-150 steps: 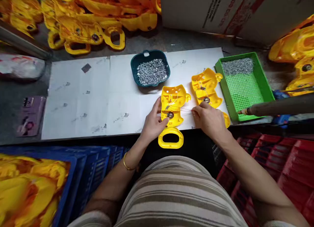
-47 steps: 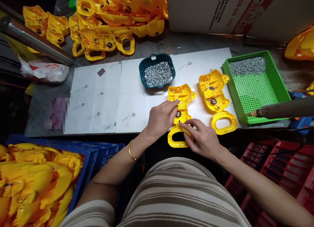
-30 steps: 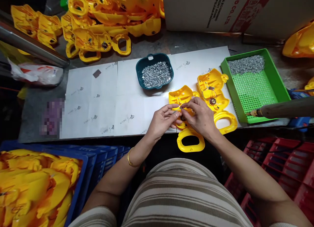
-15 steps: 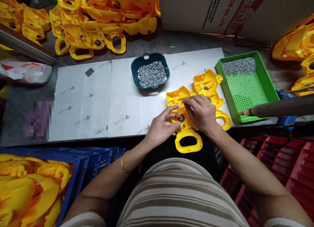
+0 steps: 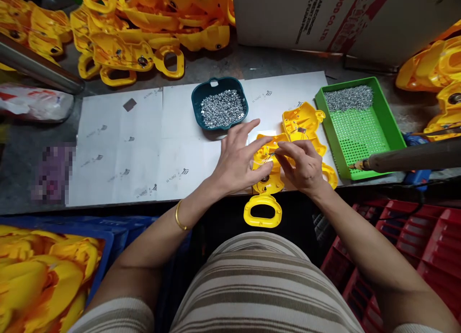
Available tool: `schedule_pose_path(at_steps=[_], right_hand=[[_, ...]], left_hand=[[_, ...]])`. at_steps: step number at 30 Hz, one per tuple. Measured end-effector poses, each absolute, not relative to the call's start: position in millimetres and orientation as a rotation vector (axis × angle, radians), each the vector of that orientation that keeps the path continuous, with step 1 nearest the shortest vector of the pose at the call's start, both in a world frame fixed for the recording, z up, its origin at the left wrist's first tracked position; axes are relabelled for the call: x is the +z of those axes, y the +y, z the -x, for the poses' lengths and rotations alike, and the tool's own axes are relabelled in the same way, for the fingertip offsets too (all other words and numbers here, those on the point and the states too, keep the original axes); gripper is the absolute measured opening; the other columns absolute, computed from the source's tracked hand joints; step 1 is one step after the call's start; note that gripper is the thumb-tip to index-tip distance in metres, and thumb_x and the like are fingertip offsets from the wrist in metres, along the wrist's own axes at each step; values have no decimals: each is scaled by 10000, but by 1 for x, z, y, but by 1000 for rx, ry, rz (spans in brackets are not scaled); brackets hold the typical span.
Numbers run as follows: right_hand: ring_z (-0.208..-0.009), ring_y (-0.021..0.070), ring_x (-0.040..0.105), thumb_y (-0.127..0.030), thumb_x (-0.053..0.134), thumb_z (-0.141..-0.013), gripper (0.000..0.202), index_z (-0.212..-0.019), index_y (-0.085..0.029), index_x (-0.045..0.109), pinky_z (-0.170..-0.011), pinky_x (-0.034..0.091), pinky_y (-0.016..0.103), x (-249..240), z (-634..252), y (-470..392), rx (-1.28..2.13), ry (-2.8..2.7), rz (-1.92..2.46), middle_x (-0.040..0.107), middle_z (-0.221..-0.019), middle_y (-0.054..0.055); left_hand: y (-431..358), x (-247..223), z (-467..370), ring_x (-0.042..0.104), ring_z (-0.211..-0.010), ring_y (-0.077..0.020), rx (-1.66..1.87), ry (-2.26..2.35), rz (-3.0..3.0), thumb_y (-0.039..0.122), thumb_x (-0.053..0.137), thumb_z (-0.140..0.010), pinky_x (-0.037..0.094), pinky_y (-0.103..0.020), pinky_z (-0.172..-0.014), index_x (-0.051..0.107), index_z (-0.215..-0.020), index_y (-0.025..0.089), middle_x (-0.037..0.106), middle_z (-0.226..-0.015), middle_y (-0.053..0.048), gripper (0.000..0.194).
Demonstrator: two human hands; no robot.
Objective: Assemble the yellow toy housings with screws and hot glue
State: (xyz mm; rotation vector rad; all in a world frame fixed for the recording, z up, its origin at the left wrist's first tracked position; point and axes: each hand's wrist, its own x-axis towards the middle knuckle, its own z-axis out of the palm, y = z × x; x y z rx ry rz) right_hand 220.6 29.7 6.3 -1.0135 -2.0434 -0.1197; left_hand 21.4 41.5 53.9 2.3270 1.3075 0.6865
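Observation:
A yellow plastic shell half with a ring-shaped handle lies in front of me, its hollow side up and the handle past the table edge. Thin wires and a round dark part show inside it. My right hand pinches at the wires with thumb and forefinger. Spread fingers of my left hand reach over the shell's left side, thumb and forefinger apart; they hide part of it. Just behind and to the right lies a second yellow shell half, also with wires, partly covered by my right hand.
A dark teal basket of small metal parts stands behind my left hand. To the right are a green tray of screws and a screwdriver-like tool reaching over it. Yellow shells are piled at the back; a carton stands nearby.
My left hand has moved up and left and its fingers have spread. The front shell has turned slightly, its handle swinging left. My right hand stays pinched near the wires.

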Motion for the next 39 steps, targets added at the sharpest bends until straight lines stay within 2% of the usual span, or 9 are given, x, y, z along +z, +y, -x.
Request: schedule_pose_path(at_steps=[4, 7, 11, 17, 20, 24, 29, 35, 39], right_hand=[[-809, 201, 617, -80, 639, -864, 497, -1319, -235, 512, -676, 510, 312, -2, -228, 33, -217, -2050, 958, 748, -898, 29], [-798, 192, 641, -100, 619, -885, 372, -1224, -248, 578, -697, 522, 325, -9, -233, 36, -192, -2092, 964, 748, -854, 14], [-815, 190, 633, -100, 618, -881, 341, -1193, -234, 583, -713, 516, 320, -7, -232, 36, -165, -2091, 950, 743, -857, 18], [-1033, 248, 578, -211, 560, -905, 211, -1098, -220, 645, -940, 469, 451, 19, -224, 27, 133, -1950, 1255, 659, -1086, 93], [-1131, 280, 531, -296, 579, -900, 151, -950, -220, 699, -990, 432, 491, 26, -222, 22, 264, -1936, 1379, 597, -1183, 113], [-1209, 302, 483, -374, 609, -898, 176, -916, -245, 728, -1018, 394, 519, 24, -214, 19, 325, -1935, 1474, 584, -1245, 88], [-1226, 297, 477, -370, 656, -870, 134, -854, -260, 731, -1052, 366, 533, 19, -207, 22, 385, -1866, 1503, 595, -1236, 60], [-1278, 318, 430, -325, 672, -841, 105, -797, -232, 695, -1064, 346, 555, 19, -207, 22, 363, -1851, 1536, 572, -1253, 71], [-1272, 326, 435, -339, 654, -846, 140, -768, -224, 673, -1027, 358, 561, 16, -206, 23, 359, -1872, 1588, 577, -1254, 71]], left_hand=[[61, 43, -30, 243, -1431, -387, 310, 1233, -2416, 292, 648, -821, 171, -661, -1116, 626, -1278, 279, 334, -1557, -116, 458], [66, 31, -32, 241, -1432, -376, 249, 1183, -2408, 297, 631, -846, 154, -672, -1109, 670, -1201, 320, 343, -1559, -74, 358], [64, 20, -29, 309, -1405, -319, 422, 1187, -2431, 375, 592, -909, 229, -584, -1112, 729, -1054, 291, 444, -1497, -68, 217], [49, 13, -27, 339, -1402, -299, 726, 1362, -2578, 362, 544, -937, 130, -560, -1151, 718, -1004, 281, 453, -1506, -49, 203], [43, 12, -27, 360, -1397, -297, 783, 1415, -2565, 352, 551, -928, 133, -542, -1155, 711, -1006, 277, 464, -1500, -53, 194], [41, 12, -30, 375, -1391, -300, 768, 1442, -2548, 342, 551, -924, 129, -543, -1158, 703, -999, 266, 470, -1498, -52, 186], [42, 14, -29, 367, -1394, -302, 747, 1371, -2532, 311, 593, -889, 123, -530, -1164, 702, -945, 254, 458, -1504, -53, 135], [44, 21, -24, 372, -1362, -334, 681, 1316, -2443, 475, 704, -777, 230, -561, -1114, 710, -923, 230, 467, -1476, -91, 285], [43, 22, -23, 418, -1325, -316, 765, 1353, -2421, 480, 690, -814, 291, -534, -1086, 717, -831, 219, 536, -1410, -91, 263]])
